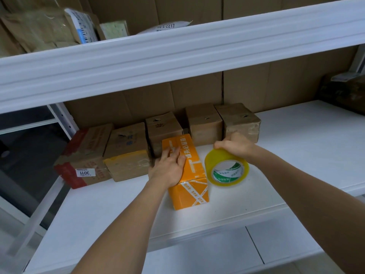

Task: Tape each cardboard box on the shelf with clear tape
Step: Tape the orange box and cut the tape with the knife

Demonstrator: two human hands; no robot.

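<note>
An orange box [187,171] lies on the white shelf [296,155], its long side running away from the person, with white printed tape crossing its top and near end. The left hand [169,167] lies flat on the box's left upper face, fingers straight and pressing down, the palm hanging over the left edge. Just to the right of the box, a roll of clear tape [227,168] stands tilted on the shelf, its white and green core facing the camera; the right hand [235,144] grips the roll's top rim from behind with curled fingers. Behind the box, a row of five brown boxes [205,123] lines the cardboard back wall, the far-left one bearing red tape and a white label [85,172]. Above the box runs a second white shelf beam [177,54], with parcels [59,28] resting on it at the upper left.
</note>
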